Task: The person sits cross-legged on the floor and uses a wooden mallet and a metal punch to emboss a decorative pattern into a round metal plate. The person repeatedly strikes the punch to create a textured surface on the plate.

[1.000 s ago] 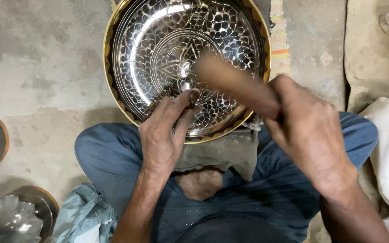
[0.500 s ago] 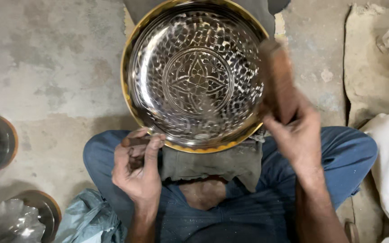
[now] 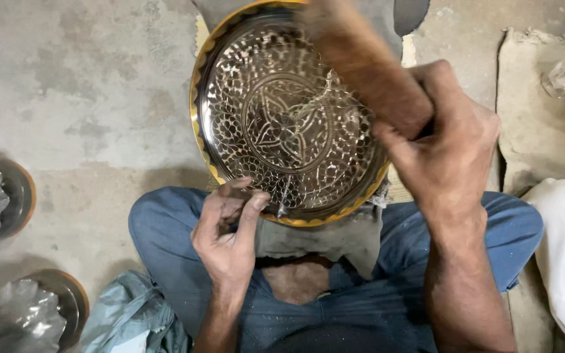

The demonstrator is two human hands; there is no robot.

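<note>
Chased metal tray on the lap, pattern nearly all worked.

The round, gold-rimmed, embossed silver metal tray rests over the person's blue-trousered knees, above the concrete floor; its face looks fully patterned. The right hand is clenched around a blurred brown wooden mallet; the left hand pinches a small punch at the tray's near rim.

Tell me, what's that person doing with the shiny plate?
A person sits cross-legged on the floor with a round engraved metal plate in front of their knees. The right hand grips a wooden mallet, blurred, raised over the plate. The left hand rests at the plate's near rim, fingers pinched together, maybe around a small tool.
</note>
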